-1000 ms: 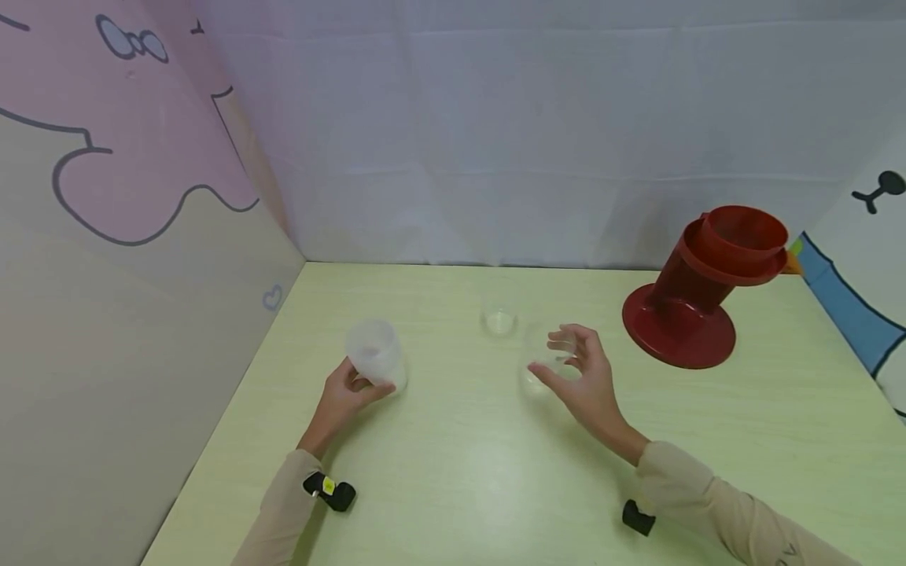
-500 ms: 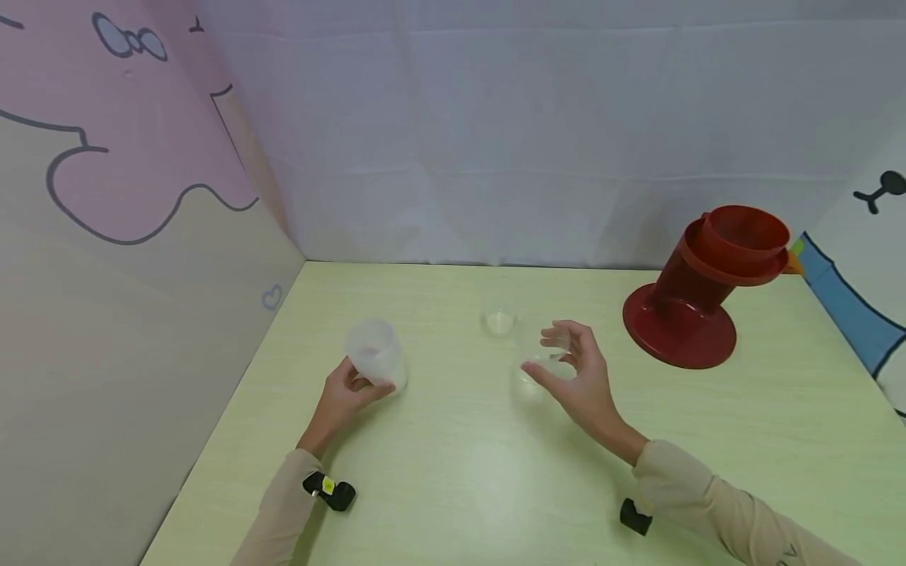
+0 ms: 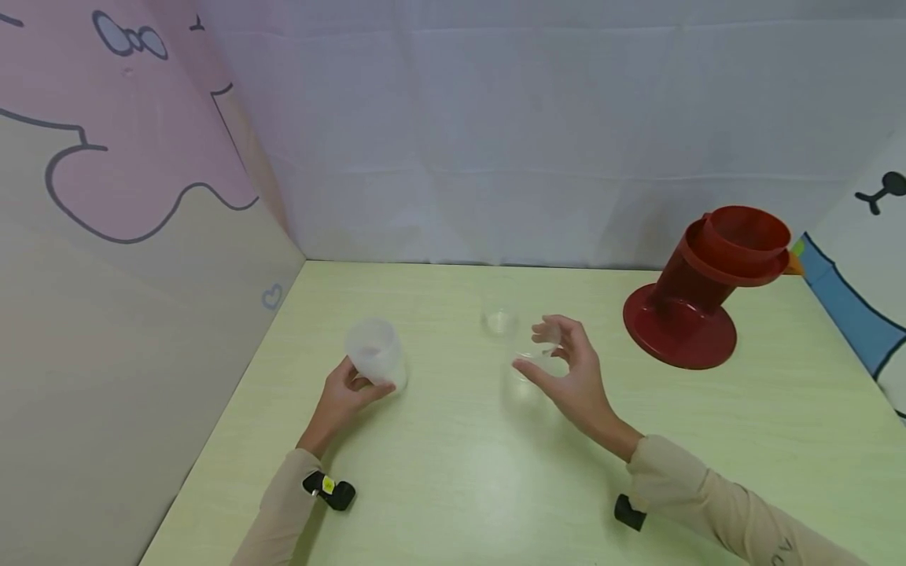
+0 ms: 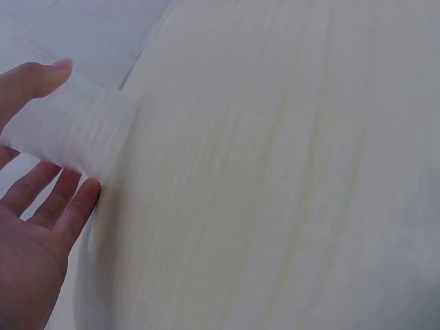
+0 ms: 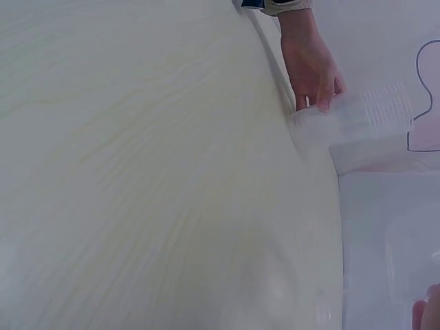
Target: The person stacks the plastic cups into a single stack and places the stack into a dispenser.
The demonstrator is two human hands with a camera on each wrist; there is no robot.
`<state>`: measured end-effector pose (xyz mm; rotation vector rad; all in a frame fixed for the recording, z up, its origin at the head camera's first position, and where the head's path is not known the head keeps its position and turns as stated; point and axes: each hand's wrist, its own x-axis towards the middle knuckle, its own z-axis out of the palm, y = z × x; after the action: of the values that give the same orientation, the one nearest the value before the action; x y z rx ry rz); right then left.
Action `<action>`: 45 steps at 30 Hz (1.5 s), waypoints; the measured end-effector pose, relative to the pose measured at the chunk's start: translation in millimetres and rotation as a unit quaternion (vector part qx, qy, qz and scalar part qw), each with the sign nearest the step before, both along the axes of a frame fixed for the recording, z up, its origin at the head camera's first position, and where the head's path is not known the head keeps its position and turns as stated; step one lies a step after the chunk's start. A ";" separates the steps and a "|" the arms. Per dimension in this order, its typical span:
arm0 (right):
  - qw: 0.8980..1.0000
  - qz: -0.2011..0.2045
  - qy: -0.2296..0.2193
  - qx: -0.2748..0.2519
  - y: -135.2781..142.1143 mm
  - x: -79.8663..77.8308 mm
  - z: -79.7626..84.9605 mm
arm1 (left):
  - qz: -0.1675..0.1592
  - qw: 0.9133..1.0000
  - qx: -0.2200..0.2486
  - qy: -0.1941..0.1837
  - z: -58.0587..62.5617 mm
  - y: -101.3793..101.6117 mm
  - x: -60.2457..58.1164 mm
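The left hand [image 3: 343, 399] grasps a whitish translucent plastic cup stack [image 3: 375, 350], the right hand [image 3: 579, 384] a clear plastic cup [image 3: 535, 351], both probably light, squashable, best held gently round the sides.

"Your head view is bright, with glare on the table [image 3: 453, 440] and soft shadow below your right hand [image 3: 575, 381]."

"Your wrist views look dim and hazy, perhaps blurred; the right one bows the table's edge."
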<state>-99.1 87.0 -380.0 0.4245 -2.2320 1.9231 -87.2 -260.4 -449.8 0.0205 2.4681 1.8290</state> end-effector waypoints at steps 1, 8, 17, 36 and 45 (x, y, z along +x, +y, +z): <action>1.000 0.001 0.001 -0.001 -0.7 -0.1 0.7 | 0.001 1.000 0.002 0.000 -3.2 -1.3 -1.1; 1.000 0.007 0.002 0.001 -6.1 -1.8 5.9 | 0.008 1.000 -0.003 0.001 -24.2 -8.9 -7.2; 1.000 0.018 0.008 0.006 -10.9 -7.2 4.1 | 0.005 1.000 0.000 0.009 -16.9 -4.8 -5.0; 0.998 0.045 0.037 0.026 -29.4 -12.2 18.5 | 0.003 1.000 -0.007 -0.006 8.5 4.0 3.9; 0.998 0.049 0.049 0.009 -36.4 -16.0 16.2 | 0.006 1.000 -0.006 -0.010 7.2 3.3 2.3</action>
<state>-115.1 50.6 -363.8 0.6279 -2.2070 1.8860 -84.9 -257.1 -442.7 -0.0149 2.4703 1.8103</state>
